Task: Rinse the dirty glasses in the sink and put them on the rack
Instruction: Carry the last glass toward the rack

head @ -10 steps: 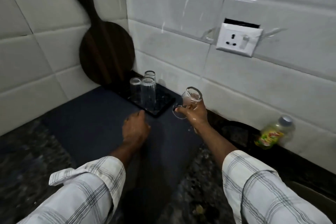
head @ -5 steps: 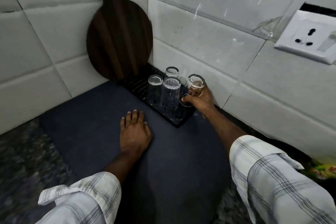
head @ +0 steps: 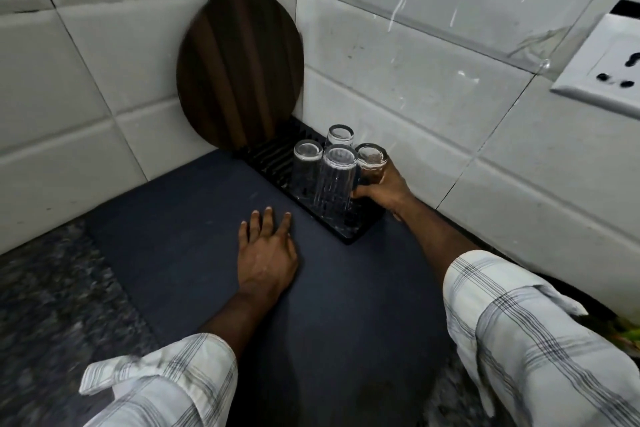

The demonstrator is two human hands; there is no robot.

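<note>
A black ribbed rack (head: 268, 156) lies in the counter's corner by the tiled wall. Three clear glasses stand upside down on it: one at the back (head: 340, 136), one on the left (head: 306, 166) and a taller one in front (head: 335, 180). My right hand (head: 382, 189) is wrapped around a fourth clear glass (head: 371, 158), upside down, at the rack's right side next to the others. Whether its rim touches the rack is hidden by the front glass. My left hand (head: 268, 253) rests flat on the dark mat, fingers spread, holding nothing.
A dark blue mat (head: 194, 218) covers the speckled stone counter (head: 45, 305). A round dark wooden board (head: 239, 69) leans in the wall corner behind the rack. A white wall socket (head: 602, 73) is at the right. A green-labelled item shows at the right edge (head: 628, 334).
My right hand has carried the glass from right of the rack, turned it upside down and lowered it beside the three glasses. The view moved closer; my left hand stayed on the mat.
</note>
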